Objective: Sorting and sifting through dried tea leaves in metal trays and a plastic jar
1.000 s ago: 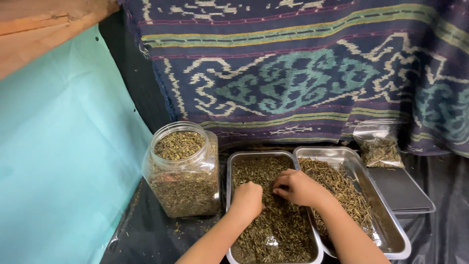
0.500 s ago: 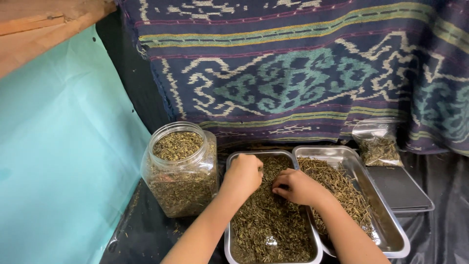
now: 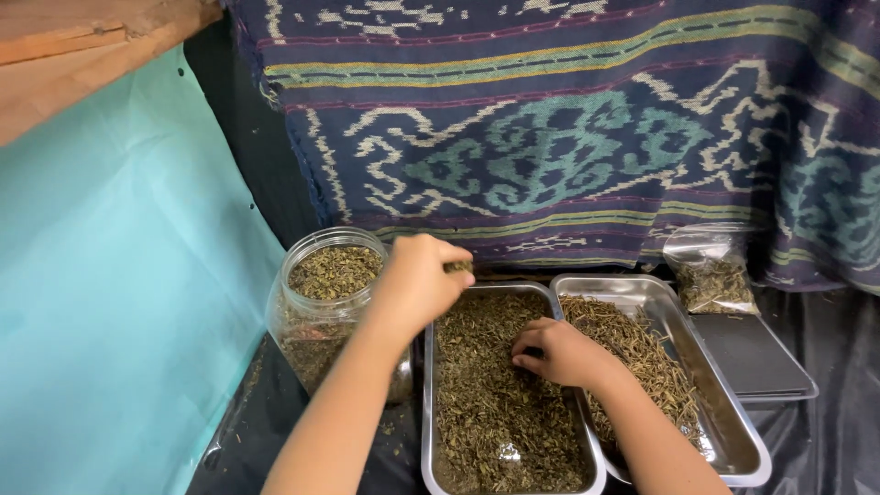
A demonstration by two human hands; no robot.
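The left hand (image 3: 417, 280) has lifted off the left tray (image 3: 431, 403), fingers pinching a tuft of dried herbs (image 3: 458, 267), at three o'clock of the glass jar (image 3: 325, 302). The right hand (image 3: 559, 353) stays down, fingertips pressed together in the tray's herbs.

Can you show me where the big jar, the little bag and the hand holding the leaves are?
Clear glass jar of dried leaves (image 3: 316, 316): head view, on its side wall.
Small clear plastic bag of leaves (image 3: 710, 275): head view, mid-bag.
Left hand (image 3: 417, 280): head view, back of hand.

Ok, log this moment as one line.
left hand: pinching herbs beside jar | right hand: in left tray | right tray: twiggy herbs
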